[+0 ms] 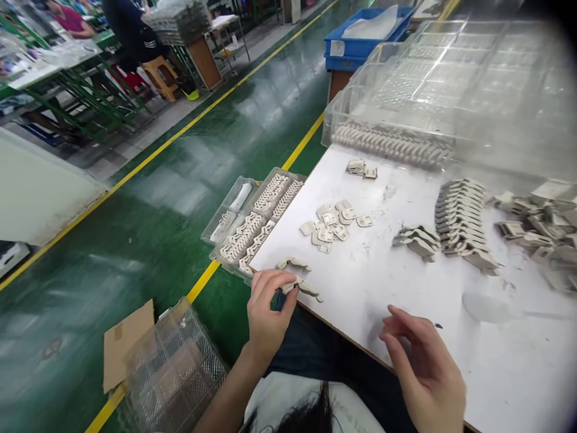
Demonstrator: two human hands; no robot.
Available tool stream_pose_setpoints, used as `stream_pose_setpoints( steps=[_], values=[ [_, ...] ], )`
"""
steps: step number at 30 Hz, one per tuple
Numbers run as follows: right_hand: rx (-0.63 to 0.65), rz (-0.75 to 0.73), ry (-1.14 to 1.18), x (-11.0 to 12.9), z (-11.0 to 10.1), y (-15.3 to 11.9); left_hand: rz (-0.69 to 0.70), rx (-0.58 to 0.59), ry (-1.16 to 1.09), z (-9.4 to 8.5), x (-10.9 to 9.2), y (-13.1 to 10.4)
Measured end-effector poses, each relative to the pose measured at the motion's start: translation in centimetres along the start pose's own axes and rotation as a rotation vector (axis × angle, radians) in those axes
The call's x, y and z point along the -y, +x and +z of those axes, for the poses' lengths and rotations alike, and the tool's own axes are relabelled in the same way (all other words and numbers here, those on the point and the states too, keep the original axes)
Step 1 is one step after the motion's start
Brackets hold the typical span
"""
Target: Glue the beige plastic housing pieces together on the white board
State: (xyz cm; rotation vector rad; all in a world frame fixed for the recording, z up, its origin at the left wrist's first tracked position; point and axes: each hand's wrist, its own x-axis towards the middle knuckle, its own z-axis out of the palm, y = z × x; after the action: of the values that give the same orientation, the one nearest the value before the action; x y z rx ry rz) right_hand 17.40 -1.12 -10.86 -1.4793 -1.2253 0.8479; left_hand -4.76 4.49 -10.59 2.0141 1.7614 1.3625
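Note:
At the table's near left edge, my left hand (267,313) pinches a thin, curved beige plastic piece (310,292) between thumb and fingertips. Just beyond it lies a similar curved piece (293,263). Over the front of the white table (360,282), my right hand (426,364) hovers with fingers bent and apart, holding nothing. Farther back are scattered small flat beige pieces (331,224). Curved pieces stand nested in a long row (462,222), with a shorter group (417,240) beside it. A loose heap of pieces (541,225) is at the right.
Stacked clear trays (433,84) cover the table's back, near a blue bin (360,39). Filled trays (252,228) sit lower, off the left edge. A clear compartment tray (175,367) and cardboard (128,343) are at lower left. People sit at far benches.

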Motion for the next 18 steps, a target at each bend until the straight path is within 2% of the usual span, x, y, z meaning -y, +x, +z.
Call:
stream_pose_setpoints(
  steps=[4, 12, 14, 15, 18],
  values=[
    [-0.051, 0.119, 0.013, 0.7, 0.3, -0.2, 0.056, -0.122, 0.192, 1.3, 1.4, -0.8],
    [-0.098, 0.168, -0.017, 1.6, 0.8, -0.1, 0.081, -0.192, 0.209, 2.3, 2.8, -0.3],
    [-0.105, 0.179, -0.021, 1.6, 0.8, -0.1, 0.076, -0.149, 0.131, 2.1, 3.0, 0.1],
    [-0.108, 0.183, -0.024, 1.6, 0.8, -0.1, 0.079, -0.09, 0.087, 1.9, 3.1, 0.4],
    [-0.121, 0.191, -0.043, 1.6, 0.8, -0.1, 0.111, 0.174, 0.035, 1.1, 3.0, 1.2]
  ],
)
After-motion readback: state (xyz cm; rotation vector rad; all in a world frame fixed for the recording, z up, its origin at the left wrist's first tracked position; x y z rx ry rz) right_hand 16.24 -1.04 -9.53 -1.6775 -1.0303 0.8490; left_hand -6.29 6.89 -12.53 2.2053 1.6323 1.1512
